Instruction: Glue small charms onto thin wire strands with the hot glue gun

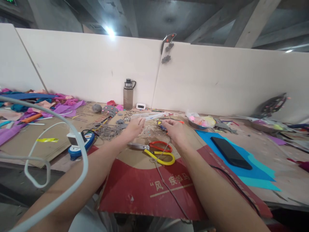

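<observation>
My left hand point(135, 127) is closed, fingertips pressed together; what they pinch, if anything, is too small to make out. Across from it, my right hand point(174, 129) is also closed, thumb and fingers pinching at a grey cord point(166, 187). The cord hangs from under that hand, loops over the scissors and trails down the red cardboard point(135, 190). Between my forearms lies a pair of scissors point(161, 146) with one red and one yellow handle. A small dark item with yellow point(159, 122) shows at my right fingertips.
A tangle of grey yarn point(106, 130) lies left of my hands. Behind stand a water bottle point(128, 96) and a small digital clock point(141, 106). On the right, a phone point(230, 152) rests on blue sheets point(259, 172). A white cable point(83, 161) arcs across the left foreground, near a power strip point(80, 146).
</observation>
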The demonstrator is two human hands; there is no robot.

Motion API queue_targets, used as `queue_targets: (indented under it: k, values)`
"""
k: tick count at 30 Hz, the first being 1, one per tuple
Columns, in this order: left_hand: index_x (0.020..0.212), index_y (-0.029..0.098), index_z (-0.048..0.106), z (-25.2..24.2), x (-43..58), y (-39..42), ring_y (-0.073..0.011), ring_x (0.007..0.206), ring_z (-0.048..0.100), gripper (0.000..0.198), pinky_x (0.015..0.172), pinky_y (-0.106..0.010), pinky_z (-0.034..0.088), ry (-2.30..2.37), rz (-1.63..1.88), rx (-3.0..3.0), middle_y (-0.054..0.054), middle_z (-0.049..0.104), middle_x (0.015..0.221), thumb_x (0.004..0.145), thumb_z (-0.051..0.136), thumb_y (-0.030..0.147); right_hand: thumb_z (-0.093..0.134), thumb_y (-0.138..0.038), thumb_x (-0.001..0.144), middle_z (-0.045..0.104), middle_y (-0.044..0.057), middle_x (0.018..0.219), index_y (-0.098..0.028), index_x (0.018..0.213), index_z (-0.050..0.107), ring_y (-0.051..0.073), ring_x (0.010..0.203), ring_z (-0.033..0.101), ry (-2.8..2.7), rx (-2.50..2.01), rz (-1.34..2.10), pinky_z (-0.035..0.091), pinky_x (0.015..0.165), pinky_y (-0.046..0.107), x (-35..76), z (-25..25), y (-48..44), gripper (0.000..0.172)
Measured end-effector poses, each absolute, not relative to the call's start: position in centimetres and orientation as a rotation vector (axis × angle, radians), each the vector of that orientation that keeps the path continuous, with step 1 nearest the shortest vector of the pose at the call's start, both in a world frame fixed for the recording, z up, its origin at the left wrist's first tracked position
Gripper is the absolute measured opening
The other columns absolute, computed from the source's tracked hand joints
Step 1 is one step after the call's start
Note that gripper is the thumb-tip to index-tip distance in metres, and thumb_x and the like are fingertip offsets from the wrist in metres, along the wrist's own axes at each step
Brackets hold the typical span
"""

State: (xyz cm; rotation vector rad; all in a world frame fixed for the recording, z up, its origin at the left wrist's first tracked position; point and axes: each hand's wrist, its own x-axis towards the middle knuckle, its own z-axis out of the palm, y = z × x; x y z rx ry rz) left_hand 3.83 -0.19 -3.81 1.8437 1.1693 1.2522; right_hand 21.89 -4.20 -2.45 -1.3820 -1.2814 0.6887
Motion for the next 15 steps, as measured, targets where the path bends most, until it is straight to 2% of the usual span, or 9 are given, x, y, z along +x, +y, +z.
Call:
queue_targets:
  k: [5,7,11,15]
  values:
    - [0.079,0.016,0.060,-3.7,3.7,-0.2,-0.0098,0.056,0.054,0.011,0.049,-0.020,0.038,1.099,1.118,1.883,0.001,0.060,0.063,0.073,0.057,0.025,0.059,-0.042,0.071,0.063,0.001,0.069,-0.018,0.079,0.067,0.010,0.050,0.042,-1.276,-1.361,0.723,0.030,0.046,0.023,21.9,-2.6,-4.1,0.027]
    - [0.079,0.015,0.061,-3.4,3.7,-0.4,-0.0088,0.054,0.053,0.012,0.049,-0.019,0.037,1.112,1.117,1.877,0.002,0.059,0.061,0.070,0.060,0.023,0.059,-0.043,0.070,0.063,0.001,0.069,-0.018,0.079,0.068,0.010,0.050,0.043,-1.273,-1.366,0.730,0.030,0.047,0.024,22.0,-2.6,-4.0,0.027]
    - [0.072,0.014,0.062,-2.6,3.8,-1.2,-0.0067,0.046,0.046,0.016,0.045,-0.019,0.034,1.117,1.093,1.773,0.002,0.055,0.057,0.073,0.059,0.029,0.060,-0.043,0.069,0.064,0.000,0.068,-0.019,0.079,0.067,0.012,0.055,0.050,-1.297,-1.334,0.768,0.036,0.051,0.024,21.9,-2.9,-3.6,0.027]
    - [0.077,0.013,0.065,-2.2,4.1,-1.6,-0.0096,0.059,0.055,0.025,0.045,-0.019,0.039,1.005,1.068,1.694,-0.004,0.064,0.073,0.076,0.059,0.038,0.060,-0.039,0.069,0.066,0.001,0.073,-0.020,0.073,0.065,0.015,0.064,0.057,-1.384,-1.305,0.766,0.042,0.061,0.026,21.7,-3.1,-3.6,0.021]
